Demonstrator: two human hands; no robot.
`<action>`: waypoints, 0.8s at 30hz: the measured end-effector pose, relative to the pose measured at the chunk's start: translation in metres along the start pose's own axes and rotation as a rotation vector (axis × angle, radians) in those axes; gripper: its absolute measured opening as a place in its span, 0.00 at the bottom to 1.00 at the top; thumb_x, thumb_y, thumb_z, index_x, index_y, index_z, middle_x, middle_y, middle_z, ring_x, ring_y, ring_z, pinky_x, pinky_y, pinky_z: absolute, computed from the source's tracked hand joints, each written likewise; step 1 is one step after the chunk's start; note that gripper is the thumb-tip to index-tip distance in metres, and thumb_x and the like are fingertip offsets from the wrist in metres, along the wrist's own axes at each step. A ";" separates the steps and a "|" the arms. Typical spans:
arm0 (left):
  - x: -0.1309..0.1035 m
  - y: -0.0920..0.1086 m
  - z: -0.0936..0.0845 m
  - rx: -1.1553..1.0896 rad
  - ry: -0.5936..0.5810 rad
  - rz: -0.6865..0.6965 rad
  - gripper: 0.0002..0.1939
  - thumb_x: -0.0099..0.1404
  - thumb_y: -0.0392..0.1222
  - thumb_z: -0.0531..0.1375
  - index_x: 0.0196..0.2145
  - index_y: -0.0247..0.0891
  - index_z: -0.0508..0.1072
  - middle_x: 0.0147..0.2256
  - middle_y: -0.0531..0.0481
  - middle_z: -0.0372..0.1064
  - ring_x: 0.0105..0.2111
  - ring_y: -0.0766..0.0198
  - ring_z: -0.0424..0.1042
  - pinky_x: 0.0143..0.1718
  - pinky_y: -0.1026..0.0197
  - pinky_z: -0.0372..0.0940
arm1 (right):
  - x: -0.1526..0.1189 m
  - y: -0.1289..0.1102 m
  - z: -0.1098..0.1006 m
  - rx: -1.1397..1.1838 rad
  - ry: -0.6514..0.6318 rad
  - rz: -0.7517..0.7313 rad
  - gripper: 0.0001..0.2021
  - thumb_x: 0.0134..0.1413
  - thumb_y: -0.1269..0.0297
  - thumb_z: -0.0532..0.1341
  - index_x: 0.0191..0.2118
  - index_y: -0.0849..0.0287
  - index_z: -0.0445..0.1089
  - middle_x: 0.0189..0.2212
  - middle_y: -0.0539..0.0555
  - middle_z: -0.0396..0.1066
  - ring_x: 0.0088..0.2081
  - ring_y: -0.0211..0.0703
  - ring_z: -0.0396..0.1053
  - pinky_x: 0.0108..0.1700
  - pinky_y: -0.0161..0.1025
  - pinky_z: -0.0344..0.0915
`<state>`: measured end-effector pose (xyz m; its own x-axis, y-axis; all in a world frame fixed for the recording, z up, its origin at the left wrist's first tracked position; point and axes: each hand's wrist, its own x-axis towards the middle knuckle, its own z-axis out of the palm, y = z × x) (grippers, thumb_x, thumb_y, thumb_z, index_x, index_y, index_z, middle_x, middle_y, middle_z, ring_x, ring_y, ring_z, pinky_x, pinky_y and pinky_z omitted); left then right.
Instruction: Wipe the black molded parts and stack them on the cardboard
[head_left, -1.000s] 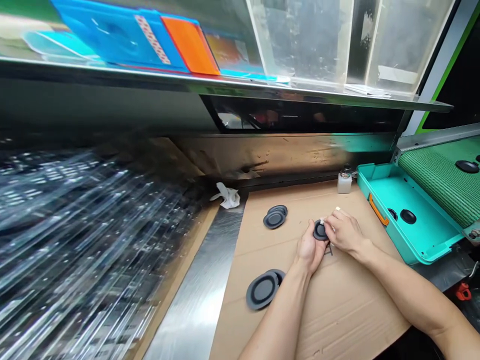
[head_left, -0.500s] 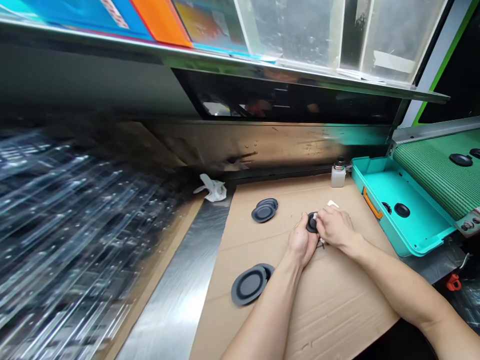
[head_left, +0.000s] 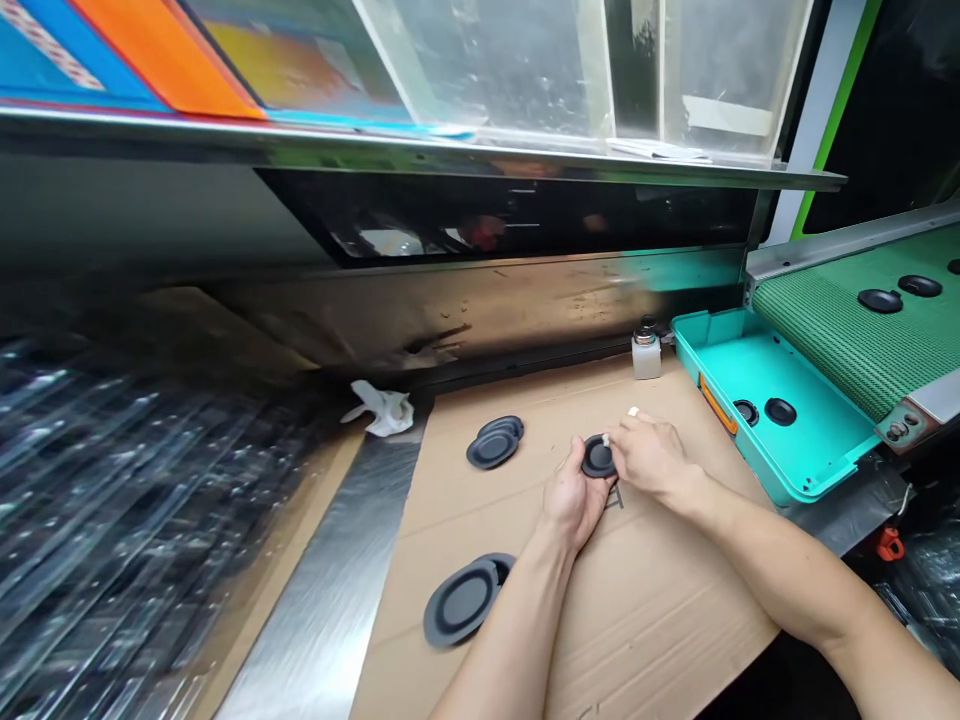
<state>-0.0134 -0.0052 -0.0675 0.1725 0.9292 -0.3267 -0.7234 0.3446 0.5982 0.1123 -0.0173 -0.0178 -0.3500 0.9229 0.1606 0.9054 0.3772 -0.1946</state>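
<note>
**Left hand (head_left: 570, 497) grasps flat round black disc (head_left: 598, 458), right hand (head_left: 649, 455) at its rim**

Disc sits right of and below frame centre, over brown corrugated cardboard sheet (head_left: 675, 610). Left thumb and fingers hold it at the edge. Right fingers bent, touching its right side; cannot tell if they grip it. White bits at right fingertips, too small to identify. Overlapping dark-grey round discs (head_left: 495, 445) left of the hands; larger dark-grey oval discs (head_left: 461, 602) at lower centre, partly behind left forearm. Small translucent white bottle (head_left: 646, 358), dark cap, beyond right hand. Right of frame: teal plastic bin (head_left: 832, 455) with two black round parts (head_left: 781, 411) inside, beside green mesh conveyor belt (head_left: 825, 310).
</note>
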 end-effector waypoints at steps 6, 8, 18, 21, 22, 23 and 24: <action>-0.003 0.000 0.003 0.019 0.022 -0.021 0.23 0.80 0.44 0.46 0.43 0.27 0.77 0.47 0.32 0.79 0.52 0.51 0.78 0.54 0.49 0.75 | 0.003 0.016 -0.010 -0.043 0.001 0.077 0.15 0.71 0.64 0.53 0.46 0.58 0.78 0.46 0.58 0.77 0.49 0.49 0.72 0.50 0.43 0.66; -0.007 0.004 0.007 0.020 0.036 -0.024 0.24 0.80 0.47 0.46 0.46 0.26 0.76 0.49 0.29 0.78 0.53 0.49 0.78 0.50 0.50 0.77 | 0.003 0.029 -0.021 -0.105 0.094 0.254 0.18 0.72 0.65 0.49 0.50 0.60 0.77 0.48 0.61 0.76 0.51 0.52 0.71 0.52 0.46 0.65; -0.013 0.013 0.010 -0.052 0.080 0.010 0.21 0.80 0.50 0.46 0.50 0.33 0.72 0.50 0.31 0.77 0.47 0.51 0.81 0.40 0.57 0.77 | -0.004 0.033 -0.014 -0.147 -0.029 0.144 0.16 0.71 0.60 0.53 0.54 0.59 0.74 0.54 0.66 0.73 0.55 0.57 0.68 0.56 0.50 0.61; -0.012 0.013 0.008 -0.060 0.097 0.044 0.23 0.80 0.51 0.45 0.49 0.33 0.72 0.50 0.33 0.77 0.47 0.51 0.81 0.40 0.56 0.77 | -0.003 0.026 -0.007 -0.104 -0.003 0.188 0.17 0.73 0.63 0.50 0.54 0.62 0.73 0.50 0.66 0.75 0.53 0.56 0.69 0.55 0.48 0.62; -0.012 0.013 0.008 -0.066 0.110 0.055 0.23 0.80 0.51 0.44 0.49 0.33 0.73 0.50 0.33 0.77 0.47 0.52 0.81 0.41 0.57 0.77 | -0.003 0.022 -0.005 -0.075 0.039 0.189 0.17 0.73 0.63 0.50 0.55 0.63 0.72 0.51 0.66 0.74 0.53 0.55 0.68 0.55 0.48 0.62; -0.012 0.014 0.008 -0.075 0.128 0.064 0.23 0.80 0.51 0.44 0.48 0.33 0.73 0.49 0.34 0.78 0.47 0.53 0.80 0.42 0.57 0.76 | -0.004 0.015 -0.003 -0.040 0.061 0.160 0.18 0.73 0.62 0.50 0.56 0.63 0.71 0.52 0.65 0.73 0.53 0.55 0.67 0.56 0.47 0.62; -0.012 0.014 0.007 -0.086 0.141 0.068 0.23 0.80 0.51 0.44 0.47 0.34 0.73 0.48 0.36 0.78 0.47 0.55 0.80 0.44 0.57 0.76 | -0.004 0.007 0.001 -0.006 0.059 0.104 0.18 0.73 0.61 0.51 0.57 0.63 0.71 0.52 0.64 0.73 0.53 0.54 0.67 0.57 0.47 0.62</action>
<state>-0.0208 -0.0100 -0.0496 0.0304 0.9202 -0.3904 -0.7860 0.2633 0.5594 0.1197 -0.0186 -0.0206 -0.2398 0.9507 0.1966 0.9375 0.2794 -0.2075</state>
